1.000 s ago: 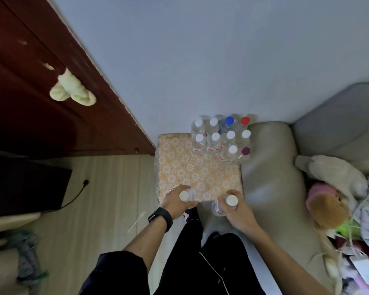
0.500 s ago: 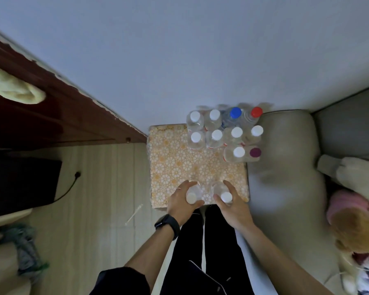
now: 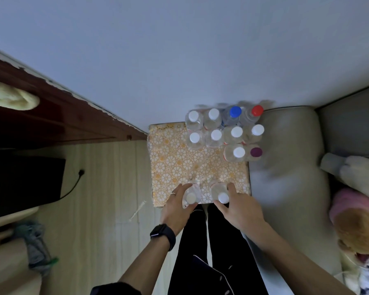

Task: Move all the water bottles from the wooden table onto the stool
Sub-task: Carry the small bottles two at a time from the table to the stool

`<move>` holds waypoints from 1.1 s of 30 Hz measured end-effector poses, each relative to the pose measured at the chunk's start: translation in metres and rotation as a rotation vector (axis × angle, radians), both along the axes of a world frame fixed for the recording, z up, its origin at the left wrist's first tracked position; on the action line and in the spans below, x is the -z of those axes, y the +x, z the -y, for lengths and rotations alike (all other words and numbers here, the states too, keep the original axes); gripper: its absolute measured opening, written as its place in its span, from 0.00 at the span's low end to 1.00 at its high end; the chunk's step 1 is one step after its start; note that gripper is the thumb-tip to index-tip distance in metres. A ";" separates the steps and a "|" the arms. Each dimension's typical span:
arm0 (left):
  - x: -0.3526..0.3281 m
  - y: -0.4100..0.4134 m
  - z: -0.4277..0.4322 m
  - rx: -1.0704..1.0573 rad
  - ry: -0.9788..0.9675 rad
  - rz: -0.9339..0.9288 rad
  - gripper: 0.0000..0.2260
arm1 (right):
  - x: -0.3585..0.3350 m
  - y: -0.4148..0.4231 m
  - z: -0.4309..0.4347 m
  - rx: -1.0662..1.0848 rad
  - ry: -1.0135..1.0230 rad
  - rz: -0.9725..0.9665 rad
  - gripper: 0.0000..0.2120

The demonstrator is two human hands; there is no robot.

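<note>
Altogether twelve clear plastic water bottles [image 3: 216,138] show, all on or over the square stool with an orange-and-white flowered top [image 3: 179,165]. Ten stand upright, packed touching at its far right corner: seven are white-capped, and there is one blue-capped bottle [image 3: 234,112], one red-capped bottle [image 3: 257,110] and one purple-capped bottle [image 3: 256,152]. The other two, both white-capped, are at the stool's near edge, just beside each other. The left hand [image 3: 175,206], with a black watch [image 3: 163,232] on its wrist, has fingers and thumb curled narrowly round the left bottle [image 3: 191,198]. The right hand [image 3: 240,209] wraps the right bottle [image 3: 223,198] the same way. Whether their bases touch the stool top I cannot tell.
</note>
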State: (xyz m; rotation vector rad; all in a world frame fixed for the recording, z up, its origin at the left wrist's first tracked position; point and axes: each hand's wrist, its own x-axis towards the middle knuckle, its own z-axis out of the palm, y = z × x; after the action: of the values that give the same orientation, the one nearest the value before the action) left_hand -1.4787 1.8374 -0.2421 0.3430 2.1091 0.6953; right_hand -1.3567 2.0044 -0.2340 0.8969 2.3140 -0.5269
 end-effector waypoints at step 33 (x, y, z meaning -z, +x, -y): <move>0.019 -0.064 -0.095 -0.070 0.046 -0.122 0.13 | 0.003 -0.091 -0.046 0.043 0.080 -0.101 0.25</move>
State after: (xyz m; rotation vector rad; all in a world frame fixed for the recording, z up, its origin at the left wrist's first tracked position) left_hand -1.5422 1.9322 -0.2611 0.3456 2.2325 0.7819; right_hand -1.4480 2.0509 -0.2374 0.9802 2.4268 -0.5119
